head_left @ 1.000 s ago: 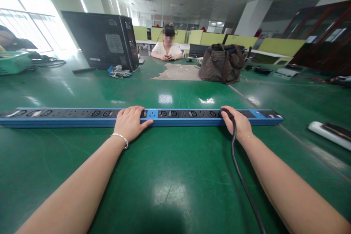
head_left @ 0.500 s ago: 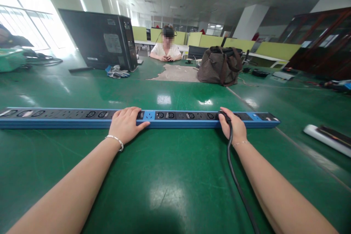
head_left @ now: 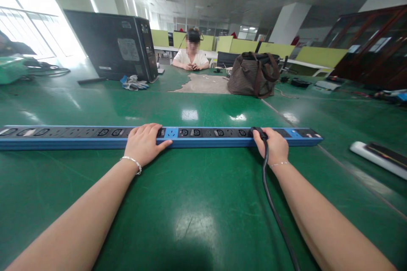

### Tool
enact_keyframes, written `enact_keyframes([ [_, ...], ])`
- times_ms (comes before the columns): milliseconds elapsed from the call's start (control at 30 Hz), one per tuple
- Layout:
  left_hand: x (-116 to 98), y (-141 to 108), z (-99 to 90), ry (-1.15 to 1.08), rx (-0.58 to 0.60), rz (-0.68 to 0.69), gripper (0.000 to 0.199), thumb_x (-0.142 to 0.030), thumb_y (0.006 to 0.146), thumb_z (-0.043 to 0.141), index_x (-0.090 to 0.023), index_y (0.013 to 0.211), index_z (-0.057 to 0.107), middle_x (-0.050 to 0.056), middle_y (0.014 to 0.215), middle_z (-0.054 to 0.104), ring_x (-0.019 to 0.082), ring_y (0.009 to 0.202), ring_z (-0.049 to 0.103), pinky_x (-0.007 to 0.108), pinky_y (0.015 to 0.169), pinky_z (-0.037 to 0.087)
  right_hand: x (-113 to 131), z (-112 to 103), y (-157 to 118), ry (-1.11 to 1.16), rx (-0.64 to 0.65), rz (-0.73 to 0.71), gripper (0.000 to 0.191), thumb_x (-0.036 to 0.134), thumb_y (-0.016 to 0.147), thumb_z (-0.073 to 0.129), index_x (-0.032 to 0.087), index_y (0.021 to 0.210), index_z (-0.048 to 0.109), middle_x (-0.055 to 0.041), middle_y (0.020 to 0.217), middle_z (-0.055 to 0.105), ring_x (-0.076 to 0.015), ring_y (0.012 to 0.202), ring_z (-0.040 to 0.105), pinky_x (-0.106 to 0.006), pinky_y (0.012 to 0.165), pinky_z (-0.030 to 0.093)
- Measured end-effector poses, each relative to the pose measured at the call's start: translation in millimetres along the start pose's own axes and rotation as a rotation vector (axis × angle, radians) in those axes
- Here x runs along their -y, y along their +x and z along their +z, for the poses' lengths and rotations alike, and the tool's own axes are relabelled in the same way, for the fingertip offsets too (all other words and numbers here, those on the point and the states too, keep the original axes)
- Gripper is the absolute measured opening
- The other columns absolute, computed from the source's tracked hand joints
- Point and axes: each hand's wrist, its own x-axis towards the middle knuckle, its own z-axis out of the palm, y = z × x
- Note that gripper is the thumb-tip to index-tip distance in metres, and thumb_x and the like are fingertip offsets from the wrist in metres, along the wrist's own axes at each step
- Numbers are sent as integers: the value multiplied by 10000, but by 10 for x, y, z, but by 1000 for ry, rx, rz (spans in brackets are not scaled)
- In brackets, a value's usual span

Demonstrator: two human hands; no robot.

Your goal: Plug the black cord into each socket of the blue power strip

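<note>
Yellow-green partitions (head_left: 244,45), white desks (head_left: 313,64) and a computer tower (head_left: 104,46) mark this as an office.

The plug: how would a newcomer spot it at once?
On the green table, find the long blue strip lying crosswise. Toward its right end, the right hand holds the black plug at its top face. Unlike the flat sockets beside it, the plug trails a black cord.

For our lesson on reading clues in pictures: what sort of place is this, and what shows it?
Probably an open-plan office doubling as a workshop: yellow-green partitions stand in the background, while the green worktop bears a black computer case and a long blue power strip.
</note>
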Motion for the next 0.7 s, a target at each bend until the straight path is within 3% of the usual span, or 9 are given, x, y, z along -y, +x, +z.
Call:
enact_keyframes([
  [133,3,0,0,-8,7,-4,620,-619,802,424,-172,1224,505,135,1257,574,290,1174,494,448,992,322,-7,-3,8,59,1,-32,312,457,818,469,197,754,629,-60,699,636,-221,717,583,-297,639,419],
  [267,7,-1,1,-29,1,-6,628,-618,801,424,-170,1234,503,136,1269,565,298,1186,485,457,998,313,-39,26,17,145,-30,-115,292,438,819,471,196,746,617,-73,764,646,-231,821,579,-320,768,441],
  [700,22,6,11,-25,1,6,607,-623,798,423,-199,1227,495,127,1265,568,295,1178,492,463,986,324,25,29,-56,148,-25,63,315,470,813,469,203,765,628,-62,742,638,-219,735,561,-308,681,410],
])
